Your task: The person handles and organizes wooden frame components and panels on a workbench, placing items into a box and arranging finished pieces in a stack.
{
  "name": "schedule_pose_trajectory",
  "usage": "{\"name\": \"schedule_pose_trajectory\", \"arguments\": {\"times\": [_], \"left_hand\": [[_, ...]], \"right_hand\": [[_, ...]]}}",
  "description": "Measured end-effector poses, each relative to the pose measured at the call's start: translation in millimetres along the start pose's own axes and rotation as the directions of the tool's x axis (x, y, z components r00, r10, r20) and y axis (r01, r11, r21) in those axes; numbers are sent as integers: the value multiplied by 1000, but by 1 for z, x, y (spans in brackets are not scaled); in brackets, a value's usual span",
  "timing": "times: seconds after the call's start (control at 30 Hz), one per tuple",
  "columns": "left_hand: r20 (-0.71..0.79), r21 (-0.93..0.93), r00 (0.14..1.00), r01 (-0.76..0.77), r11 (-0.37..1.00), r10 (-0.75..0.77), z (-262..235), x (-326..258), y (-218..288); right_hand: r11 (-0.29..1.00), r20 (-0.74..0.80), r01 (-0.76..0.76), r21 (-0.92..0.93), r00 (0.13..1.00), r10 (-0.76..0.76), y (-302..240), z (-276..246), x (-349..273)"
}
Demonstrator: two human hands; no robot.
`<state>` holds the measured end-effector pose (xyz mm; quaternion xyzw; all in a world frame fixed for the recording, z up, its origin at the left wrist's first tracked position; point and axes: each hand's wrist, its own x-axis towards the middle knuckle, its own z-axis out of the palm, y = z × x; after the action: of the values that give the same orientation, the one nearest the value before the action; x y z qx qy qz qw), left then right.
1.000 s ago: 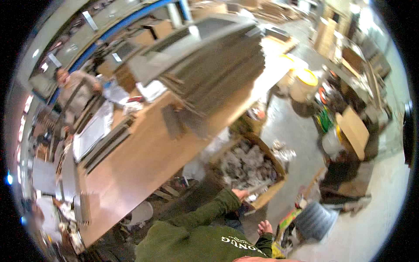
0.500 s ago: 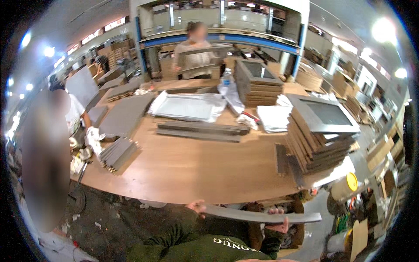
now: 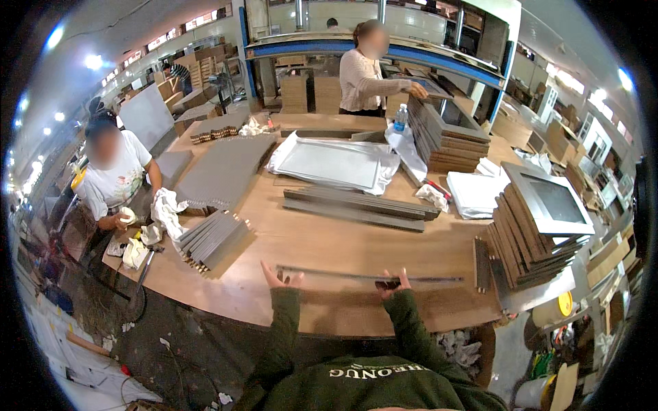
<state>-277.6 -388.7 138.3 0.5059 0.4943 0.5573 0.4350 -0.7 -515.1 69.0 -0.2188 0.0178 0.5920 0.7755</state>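
A long, narrow dark grey strip (image 3: 336, 275) lies crosswise in front of me, seen nearly edge-on above the near part of the table. My left hand (image 3: 281, 277) is at its left end, thumb and fingers on either side of it. Further along, right of the strip's middle, my right hand (image 3: 393, 285) grips it between thumb and fingers. The strip's right end sticks out well past that hand. Beyond it, a stack of similar grey strips (image 3: 356, 209) rests on the table.
The wooden table (image 3: 322, 246) also bears fanned grey strips (image 3: 216, 240), a white-wrapped panel (image 3: 329, 164), stacked framed panels (image 3: 541, 205) at right, more panels (image 3: 452, 130) behind, and a water bottle (image 3: 400, 118). One co-worker (image 3: 113, 171) is at left, another (image 3: 367, 75) across the table.
Both hands have brought the strip forward from below the near table edge to above the tabletop, turning it edge-on. The far co-worker has moved right and now reaches to the panel stack.
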Motion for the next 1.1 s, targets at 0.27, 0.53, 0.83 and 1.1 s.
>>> {"name": "schedule_pose_trajectory", "arguments": {"times": [0.27, 0.53, 0.83, 1.1], "left_hand": [[290, 638, 893, -449, 626, 345, 58, 55, -73], [674, 736, 628, -620, 273, -390, 127, 137, -71], [839, 544, 486, -746, 383, -245, 133, 158, -87], [849, 525, 446, -772, 358, -284, 132, 161, -70]], "right_hand": [[997, -338, -20, -68, 941, -4, -6, 72, 118], [587, -267, -428, -687, 900, 344, 12, 69, 108], [-576, 298, 177, -798, 947, -122, -34, 137, 180], [-894, 107, -30, -448, 990, -87, -22, 118, 218]]}}
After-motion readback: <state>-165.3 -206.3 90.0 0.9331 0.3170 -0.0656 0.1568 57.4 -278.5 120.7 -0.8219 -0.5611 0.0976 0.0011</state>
